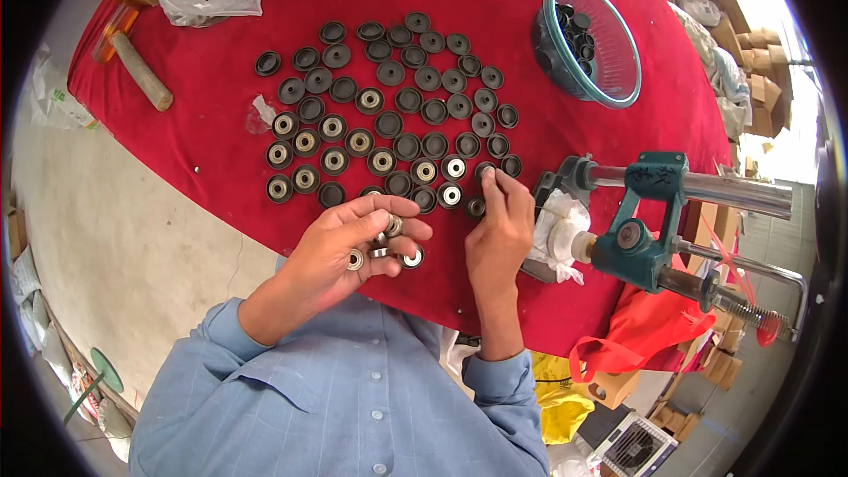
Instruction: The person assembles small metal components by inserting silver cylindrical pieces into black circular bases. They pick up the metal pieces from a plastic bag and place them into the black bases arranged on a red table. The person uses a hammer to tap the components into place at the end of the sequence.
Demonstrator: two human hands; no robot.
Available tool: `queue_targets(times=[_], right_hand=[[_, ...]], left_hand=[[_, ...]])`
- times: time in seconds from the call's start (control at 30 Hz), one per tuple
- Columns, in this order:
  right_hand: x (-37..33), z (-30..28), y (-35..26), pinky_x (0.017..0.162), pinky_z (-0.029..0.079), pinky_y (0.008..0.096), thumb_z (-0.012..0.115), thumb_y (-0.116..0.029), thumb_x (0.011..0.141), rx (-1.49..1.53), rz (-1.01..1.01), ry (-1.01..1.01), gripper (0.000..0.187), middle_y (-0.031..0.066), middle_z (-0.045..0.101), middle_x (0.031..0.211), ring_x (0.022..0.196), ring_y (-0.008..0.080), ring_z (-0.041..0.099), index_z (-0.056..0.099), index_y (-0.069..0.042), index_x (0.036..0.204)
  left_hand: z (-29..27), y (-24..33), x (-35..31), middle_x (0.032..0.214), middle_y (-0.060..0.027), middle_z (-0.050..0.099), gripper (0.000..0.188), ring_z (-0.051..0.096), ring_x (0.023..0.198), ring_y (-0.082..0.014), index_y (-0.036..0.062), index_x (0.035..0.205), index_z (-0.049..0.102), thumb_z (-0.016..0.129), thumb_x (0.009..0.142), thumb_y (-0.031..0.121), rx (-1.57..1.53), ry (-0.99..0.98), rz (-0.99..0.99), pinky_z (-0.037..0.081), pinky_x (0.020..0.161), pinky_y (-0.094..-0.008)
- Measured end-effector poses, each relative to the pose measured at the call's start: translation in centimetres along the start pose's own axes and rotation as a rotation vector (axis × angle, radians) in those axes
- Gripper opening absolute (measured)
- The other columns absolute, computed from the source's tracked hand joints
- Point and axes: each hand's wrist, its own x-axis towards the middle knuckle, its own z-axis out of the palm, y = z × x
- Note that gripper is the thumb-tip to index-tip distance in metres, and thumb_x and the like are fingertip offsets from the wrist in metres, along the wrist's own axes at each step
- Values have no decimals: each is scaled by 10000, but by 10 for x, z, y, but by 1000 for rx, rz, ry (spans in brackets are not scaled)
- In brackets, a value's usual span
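Observation:
My left hand [322, 247] is half curled, palm up, around several small metal ball bearings [394, 226]. Over the right edge of a spread of round black caps [389, 124], my right hand [496, 243] reaches down with its fingers together. Its fingertips press on a bearing [485, 170] at one cap, and partly hide both. Another cap with a bearing [476, 207] lies just beside those fingers. Bearings sit inside several caps at the near left and near middle, such as a silver one [334, 161]. Many farther caps hold none.
A green hand press [654, 212] stands at the right, close to my right hand. Behind it is a teal basket [636, 62] of black parts. A clear bag [252, 4] of bearings and a wooden-handled hammer [141, 71] lie far left on the red cloth [221, 132].

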Motion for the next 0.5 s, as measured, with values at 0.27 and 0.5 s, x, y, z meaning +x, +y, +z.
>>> queue_targets(times=[0.27,0.5], right_hand=[[6,-31,-31,994,533,462,699,48,894,477,66,-40,389,182,683,1252,1117,364,669,714,-6,1279],[12,-25,-53,931,512,426,812,-16,784,411,-293,-129,408,89,722,1161,993,309,671,742,-77,1182]], left_hand=[[8,4,4,1466,-238,598,408,652,1302,-299,-42,1487,515,468,1124,140,-126,48,-2,553,1106,-471],[-8,-8,15,1405,-183,621,381,651,1267,-291,-40,1473,522,442,1134,113,-183,-39,-19,538,1109,-480]])
